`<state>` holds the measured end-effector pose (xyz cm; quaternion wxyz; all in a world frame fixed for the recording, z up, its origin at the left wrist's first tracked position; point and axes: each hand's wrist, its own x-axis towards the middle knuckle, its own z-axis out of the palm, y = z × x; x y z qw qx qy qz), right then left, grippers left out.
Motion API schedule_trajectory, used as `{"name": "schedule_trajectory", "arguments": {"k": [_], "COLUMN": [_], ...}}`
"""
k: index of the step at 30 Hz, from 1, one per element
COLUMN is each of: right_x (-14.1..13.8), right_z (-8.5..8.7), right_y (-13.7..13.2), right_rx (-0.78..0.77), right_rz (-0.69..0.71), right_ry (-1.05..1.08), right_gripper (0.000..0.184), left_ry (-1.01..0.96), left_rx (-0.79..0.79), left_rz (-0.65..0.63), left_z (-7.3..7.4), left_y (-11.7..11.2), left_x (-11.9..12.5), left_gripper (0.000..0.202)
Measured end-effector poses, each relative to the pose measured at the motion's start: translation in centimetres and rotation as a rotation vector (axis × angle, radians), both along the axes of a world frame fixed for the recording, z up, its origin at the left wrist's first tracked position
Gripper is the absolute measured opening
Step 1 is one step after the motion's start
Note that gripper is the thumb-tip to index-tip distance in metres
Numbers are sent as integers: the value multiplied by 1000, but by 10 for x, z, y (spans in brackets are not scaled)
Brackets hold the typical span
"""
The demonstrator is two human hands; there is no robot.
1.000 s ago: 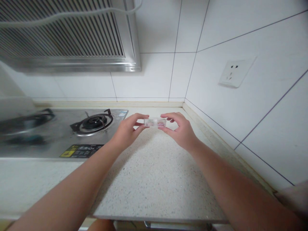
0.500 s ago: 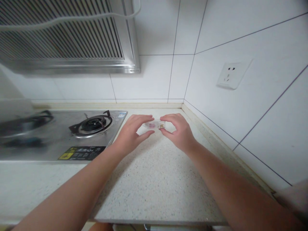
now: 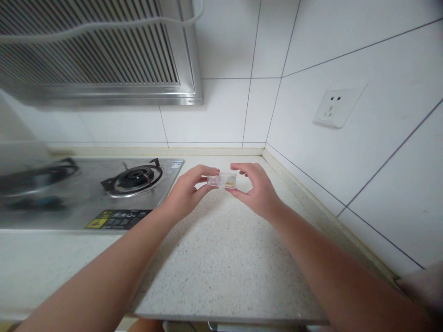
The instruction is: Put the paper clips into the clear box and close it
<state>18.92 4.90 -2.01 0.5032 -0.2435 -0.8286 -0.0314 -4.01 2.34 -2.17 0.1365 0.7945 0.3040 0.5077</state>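
A small clear plastic box (image 3: 222, 180) with pink and yellow bits inside is held between both hands, just above the speckled countertop (image 3: 224, 258). My left hand (image 3: 187, 191) pinches its left end between thumb and forefinger. My right hand (image 3: 258, 189) grips its right end the same way, fingers curled over the top. Both forearms reach in from the bottom of the view.
A steel gas hob (image 3: 104, 191) with a black burner (image 3: 133, 176) lies to the left, under a range hood (image 3: 97, 50). White tiled walls meet in a corner behind the hands. A wall socket (image 3: 337, 106) sits on the right wall.
The box has been turned in my fingers; pink contents showed along it before, and now a yellow bit shows at its right end. Both hands stay in nearly the same place.
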Motion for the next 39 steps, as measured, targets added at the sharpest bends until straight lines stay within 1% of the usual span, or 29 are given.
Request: {"name": "schedule_trajectory", "arguments": {"k": [1, 2, 4, 6, 8, 11, 14, 17, 20, 22, 25, 28, 30, 32, 35, 37, 39], "right_x": [1, 2, 3, 4, 5, 3, 0, -2, -2, -1, 0, 0, -1, -2, -4, -4, -5], "right_z": [-1, -2, -2, 0, 2, 3, 3, 3, 3, 3, 0, -5, -7, -9, -10, -11, -12], "right_y": [2, 3, 6, 6, 4, 1, -3, -5, -5, -4, -2, 0, 2, 3, 4, 5, 5], "right_rx": [-6, 4, 49, 96, 132, 144, 129, 106, 63, -3, -216, -448, -529, -535, -458, -414, -414], "right_rz": [0, 7, 10, -10, -37, -54, -44, -13, 21, 53, 131, 215, 261, 272, 226, 185, 155], "right_ry": [4, 15, 38, 52, 51, 27, -18, -49, -42, -29, 3, 8, 6, 24, 13, -21, -52], "right_gripper": [46, 40, 31, 27, 25, 26, 27, 25, 28, 33, 39, 44, 47, 47, 45, 47, 51], "left_ry": [-42, -78, -125, -149, -158, -157, -154, -193, -266, -333, -443, -496, -503, -510, -512, -517, -527], "left_rx": [-36, -71, -127, -161, -190, -270, -364, -470, -558, -589, -645, -704, -755, -805, -862, -892, -919], "left_rz": [-51, -93, -133, -121, -91, -72, -66, -94, -150, -193, -278, -333, -340, -340, -332, -321, -315], "left_z": [-3, -5, -8, -10, -9, -9, -9, -9, -7, -6, -5, -6, -8, -11, -14, -16, -18], "left_y": [2, 5, 9, 11, 12, 11, 11, 12, 10, 8, 6, 6, 7, 8, 10, 11, 12], "left_x": [0, 0, -1, -1, -1, 0, 1, 2, 3, 3, 3, 2, 1, 0, 0, 1, 3], "left_gripper": [24, 24, 24, 27, 37, 51, 56, 57, 53, 52, 53, 59, 64, 68, 73, 72, 63]}}
